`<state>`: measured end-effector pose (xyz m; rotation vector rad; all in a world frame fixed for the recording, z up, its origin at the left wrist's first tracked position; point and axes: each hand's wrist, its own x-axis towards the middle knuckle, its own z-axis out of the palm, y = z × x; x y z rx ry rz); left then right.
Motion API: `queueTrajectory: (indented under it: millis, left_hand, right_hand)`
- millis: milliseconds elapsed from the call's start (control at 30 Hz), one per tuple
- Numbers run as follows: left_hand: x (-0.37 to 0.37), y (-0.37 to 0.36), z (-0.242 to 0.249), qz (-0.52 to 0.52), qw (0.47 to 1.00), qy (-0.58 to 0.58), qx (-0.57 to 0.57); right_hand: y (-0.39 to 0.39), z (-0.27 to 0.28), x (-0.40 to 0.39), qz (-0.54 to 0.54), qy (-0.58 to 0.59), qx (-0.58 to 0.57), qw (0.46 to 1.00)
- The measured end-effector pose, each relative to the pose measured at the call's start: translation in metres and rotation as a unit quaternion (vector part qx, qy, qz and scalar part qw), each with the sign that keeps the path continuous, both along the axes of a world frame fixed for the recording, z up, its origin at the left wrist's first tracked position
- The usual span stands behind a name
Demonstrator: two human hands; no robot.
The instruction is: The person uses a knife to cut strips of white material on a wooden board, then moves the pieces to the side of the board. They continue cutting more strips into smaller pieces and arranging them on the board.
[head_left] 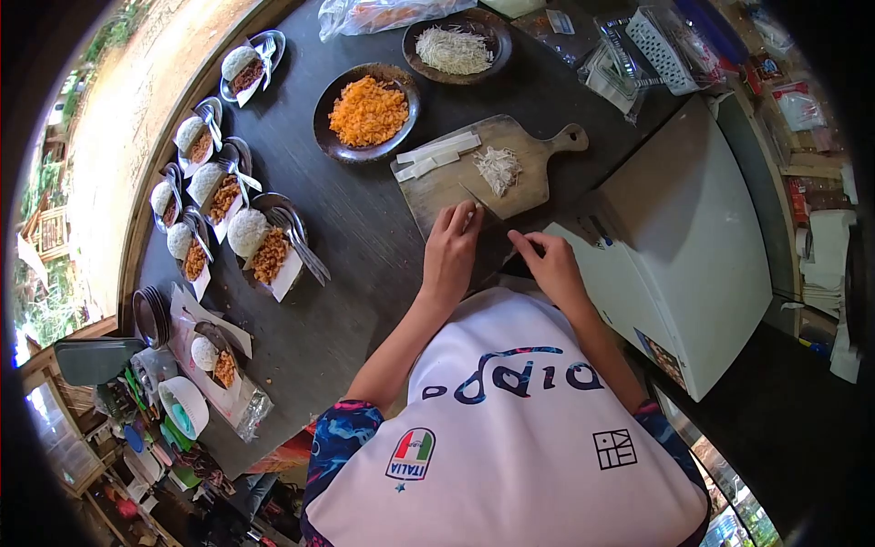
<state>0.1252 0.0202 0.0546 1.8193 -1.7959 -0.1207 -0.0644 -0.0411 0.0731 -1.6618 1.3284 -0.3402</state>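
Observation:
My left hand [451,246] is at the near edge of the wooden cutting board [519,201], its fingers bunched together; what they hold is too small to make out. My right hand [551,260] is closed beside the board's near right corner. From its fingertips the thin blade of a knife [481,201] runs over the board; the handle is hidden in the hand. Beyond the blade lies a small heap of pale, thin shreds [498,170]. White strips [437,155] rest at the board's far left.
Behind the board stand a bowl of orange shreds [367,111] and a bowl of white shreds [454,49]. Several small plates with rice mounds [247,232] and cutlery line the left side. A white appliance [679,246] is at my right, plastic containers [656,50] at the far right.

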Motion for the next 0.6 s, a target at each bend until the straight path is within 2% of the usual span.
queueTrajectory:
  millis: [133,233,600]
  left_hand:
    - [0.000,0.000,-0.002,-0.005,0.999,-0.013,0.034]
    - [-0.002,0.003,-0.001,0.005,0.999,-0.010,0.036]
    - [-0.003,0.004,0.001,-0.005,0.998,-0.049,0.043]
  right_hand:
    - [0.004,0.001,-0.010,0.007,-0.016,-0.040,0.999]
    - [0.008,0.011,-0.021,0.000,0.013,0.001,1.000]
    - [0.009,0.013,-0.024,-0.002,0.036,0.012,0.999]
